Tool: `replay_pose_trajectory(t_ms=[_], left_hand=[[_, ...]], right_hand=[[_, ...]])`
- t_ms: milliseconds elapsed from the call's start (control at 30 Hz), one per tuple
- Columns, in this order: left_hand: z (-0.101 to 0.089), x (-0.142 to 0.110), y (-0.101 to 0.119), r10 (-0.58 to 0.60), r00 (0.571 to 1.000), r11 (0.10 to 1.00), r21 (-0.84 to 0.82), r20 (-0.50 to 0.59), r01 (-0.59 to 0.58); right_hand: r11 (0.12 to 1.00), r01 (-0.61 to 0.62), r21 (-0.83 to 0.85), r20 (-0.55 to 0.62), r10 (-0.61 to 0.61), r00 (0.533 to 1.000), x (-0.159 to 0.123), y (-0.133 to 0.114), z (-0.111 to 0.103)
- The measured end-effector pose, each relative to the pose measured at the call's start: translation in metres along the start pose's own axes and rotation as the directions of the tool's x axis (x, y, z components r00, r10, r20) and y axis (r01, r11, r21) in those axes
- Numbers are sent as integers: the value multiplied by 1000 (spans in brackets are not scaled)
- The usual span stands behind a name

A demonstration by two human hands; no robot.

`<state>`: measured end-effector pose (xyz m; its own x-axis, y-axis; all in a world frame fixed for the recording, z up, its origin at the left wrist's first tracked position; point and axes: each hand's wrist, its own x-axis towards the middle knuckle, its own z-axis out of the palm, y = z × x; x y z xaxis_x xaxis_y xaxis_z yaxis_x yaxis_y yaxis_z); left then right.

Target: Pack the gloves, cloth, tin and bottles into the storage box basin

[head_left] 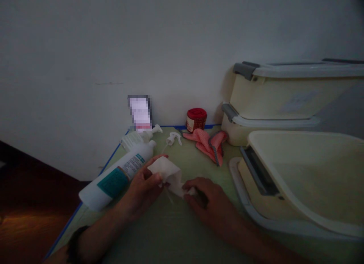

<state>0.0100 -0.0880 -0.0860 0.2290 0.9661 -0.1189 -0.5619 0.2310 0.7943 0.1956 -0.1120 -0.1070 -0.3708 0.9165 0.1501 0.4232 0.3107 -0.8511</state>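
A crumpled white tissue point(167, 171) is stretched between my two hands above the table. My left hand point(145, 184) is closed on its left side, thumb on top. With thumb and fingers, my right hand point(206, 197) pinches the lower right end. Below the tissue a thin pale tube point(170, 197) sticks out; what it belongs to is hidden. A large white bottle point(113, 176) with a green label lies on its side by my left forearm. Beyond my hands lies a white trigger sprayer head point(173, 139), its dip tube running toward my left hand.
A clear pump bottle point(133, 140) lies behind the white bottle, near a blurred phone point(140, 111) against the wall. A red rolled bandage point(196, 120) and a pink cloth point(207, 142) sit at the back. Cream storage boxes point(273, 101) and an open bin point(307, 173) occupy the right.
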Motion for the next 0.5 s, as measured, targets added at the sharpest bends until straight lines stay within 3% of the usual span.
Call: replay_pose_trajectory(t_ms=[133, 300, 400, 500], left_hand=[[0, 4, 3, 46, 996, 999, -23, -70, -48], [1, 1, 1, 16, 999, 997, 70, -30, -14], [2, -3, -3, -48, 998, 980, 195, 29, 41], [1, -5, -5, -116, 991, 944, 317, 62, 90]], right_hand=[[967, -33, 253, 76, 14, 997, 2, -3, -8], [962, 106, 253, 7, -111, 994, 2, -5, -8], [977, 2, 213, -23, 4, 1000, 3, -3, -3], [967, -101, 233, 40, 94, 995, 4, 0, -1]])
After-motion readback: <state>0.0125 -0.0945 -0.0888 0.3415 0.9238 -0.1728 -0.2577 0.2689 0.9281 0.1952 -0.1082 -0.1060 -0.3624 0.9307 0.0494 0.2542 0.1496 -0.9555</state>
